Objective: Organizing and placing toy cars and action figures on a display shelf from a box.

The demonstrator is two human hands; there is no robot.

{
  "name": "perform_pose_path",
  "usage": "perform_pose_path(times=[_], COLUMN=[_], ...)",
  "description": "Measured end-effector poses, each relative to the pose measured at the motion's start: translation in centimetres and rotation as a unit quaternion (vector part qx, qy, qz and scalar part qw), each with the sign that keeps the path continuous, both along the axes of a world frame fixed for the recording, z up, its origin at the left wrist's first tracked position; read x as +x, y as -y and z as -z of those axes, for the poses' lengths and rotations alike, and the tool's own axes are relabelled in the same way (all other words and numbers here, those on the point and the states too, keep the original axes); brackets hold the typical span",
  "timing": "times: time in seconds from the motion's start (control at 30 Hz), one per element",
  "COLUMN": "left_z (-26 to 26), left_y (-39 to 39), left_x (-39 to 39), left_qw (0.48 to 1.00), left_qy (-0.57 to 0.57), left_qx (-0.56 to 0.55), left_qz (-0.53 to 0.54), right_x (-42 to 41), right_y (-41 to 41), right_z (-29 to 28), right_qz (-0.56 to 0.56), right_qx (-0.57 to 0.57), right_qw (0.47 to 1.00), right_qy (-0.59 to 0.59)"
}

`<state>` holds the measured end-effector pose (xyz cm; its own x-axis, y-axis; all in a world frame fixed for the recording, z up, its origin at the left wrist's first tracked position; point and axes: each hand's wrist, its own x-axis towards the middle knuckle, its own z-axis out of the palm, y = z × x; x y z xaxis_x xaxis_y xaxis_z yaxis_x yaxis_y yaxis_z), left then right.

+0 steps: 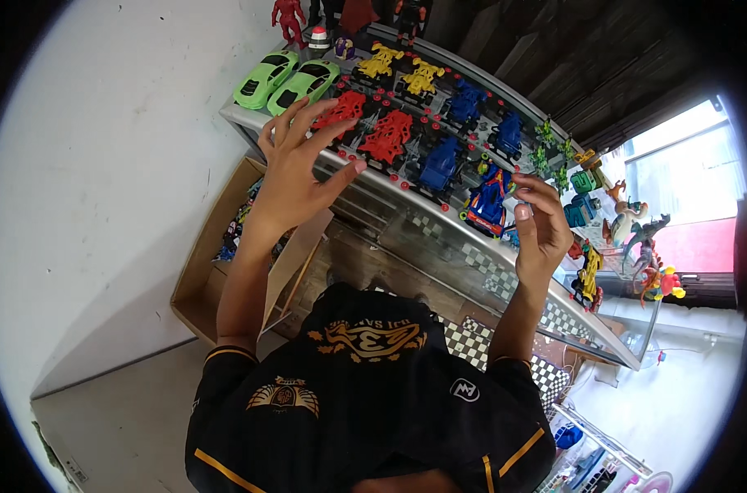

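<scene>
My left hand [299, 157] hangs with spread fingers over the near edge of a glass display case [361, 175]. Its fingertips partly cover a red toy race car [342, 111], and a second red toy car [389, 135] lies just right of them. On the right, my right hand [543, 222] is curled, thumb and fingers apart, with nothing visible between them. Beside it stands a blue toy race car with red and yellow markings [489, 203]. A plain blue toy car [441, 163] sits between the hands.
Behind are yellow toy cars [422, 77] and more blue ones [507, 132]. Two green toy cars [265, 80] stand at the left end, near a red action figure [289, 21]. Animal figures [626, 219] crowd the right. Below my left arm is an open cardboard box [194, 289].
</scene>
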<state>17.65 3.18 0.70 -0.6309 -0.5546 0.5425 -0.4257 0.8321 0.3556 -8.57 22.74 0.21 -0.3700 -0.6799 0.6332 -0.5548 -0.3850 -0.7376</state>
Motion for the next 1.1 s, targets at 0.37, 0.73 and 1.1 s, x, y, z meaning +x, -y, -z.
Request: perform_pose_path(times=[0.37,0.73,1.1], left_z=[2.4,8.6,17.9], left_y=[3.2,5.0,1.4], left_x=[4.1,18.1,32.1], left_qw=[0.997,0.972,0.908], left_qy=[-0.036,-0.092,-0.113], left_qx=[0.061,0.143,0.223], left_qz=[0.01,-0.163,-0.336], right_x=[3.4,13.1,26.1], right_y=[4.7,14.1,25.5], right_z=[-1.4,-1.0,6.0], right_qz=[-0.078,-0.272,-0.383], right_qx=[-0.028,0.059,0.256], right_qw=[0.996,0.959,0.887], right_qy=[-0.022,0.051,-0.02])
